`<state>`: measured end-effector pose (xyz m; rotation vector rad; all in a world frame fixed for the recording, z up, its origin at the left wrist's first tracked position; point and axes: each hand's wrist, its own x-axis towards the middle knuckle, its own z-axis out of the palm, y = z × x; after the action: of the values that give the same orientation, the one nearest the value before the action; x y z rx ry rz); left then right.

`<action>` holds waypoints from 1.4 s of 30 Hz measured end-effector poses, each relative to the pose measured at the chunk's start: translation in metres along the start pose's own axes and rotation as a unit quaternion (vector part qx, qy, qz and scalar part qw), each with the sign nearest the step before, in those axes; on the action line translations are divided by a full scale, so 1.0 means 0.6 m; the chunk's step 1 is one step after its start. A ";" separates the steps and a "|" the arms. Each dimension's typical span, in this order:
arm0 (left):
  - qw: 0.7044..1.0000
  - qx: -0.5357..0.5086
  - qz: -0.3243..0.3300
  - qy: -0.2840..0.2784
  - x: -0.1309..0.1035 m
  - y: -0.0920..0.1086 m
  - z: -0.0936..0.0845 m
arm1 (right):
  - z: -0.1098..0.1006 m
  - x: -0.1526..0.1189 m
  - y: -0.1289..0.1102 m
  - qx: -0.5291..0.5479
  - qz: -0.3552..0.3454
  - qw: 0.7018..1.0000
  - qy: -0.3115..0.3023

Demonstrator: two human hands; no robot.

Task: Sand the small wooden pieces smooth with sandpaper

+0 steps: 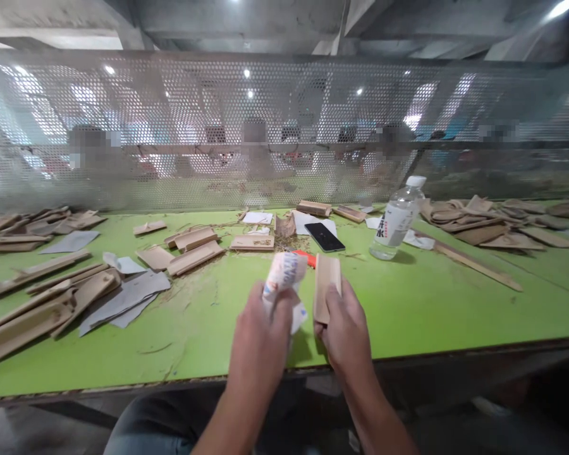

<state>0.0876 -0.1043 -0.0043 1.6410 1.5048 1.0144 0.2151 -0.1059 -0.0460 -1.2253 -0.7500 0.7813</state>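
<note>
My left hand (260, 332) is closed around a curled white sheet (285, 273) with blue and orange print, somewhat blurred. Beside it, a short tan wooden piece with a trough-like hollow (327, 287) stands nearly upright in my right hand (347, 319), thumb on its face and fingers behind. The two held things are apart, just above the front of the green table (203, 341). Just beyond them lies an orange-red object (306, 257), partly hidden by the sheet and the wooden piece.
A phone (325, 237) and a water bottle (397, 218) are beyond my hands. Short wooden troughs (196, 258) sit left of centre. Longer pieces (26, 328) and grey sheets (123, 302) cover the left; flat wooden strips (483, 221) are heaped right. A perforated screen (194, 139) closes the back.
</note>
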 end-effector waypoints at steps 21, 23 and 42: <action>0.960 -0.244 0.059 -0.124 0.023 0.006 -0.028 | 0.006 -0.043 -0.025 -0.062 -0.057 0.991 -0.108; 0.953 -0.266 0.043 -0.142 0.026 0.002 -0.031 | 0.006 -0.042 -0.024 -0.058 -0.061 0.990 -0.110; 0.956 -0.200 0.067 -0.202 0.025 -0.025 -0.035 | -0.004 -0.024 -0.016 -0.097 -0.011 0.981 -0.170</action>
<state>0.0626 -0.0886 -0.0062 1.5497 0.8649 0.9106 0.2105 -0.1208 -0.0380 -1.2685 -1.1384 0.9288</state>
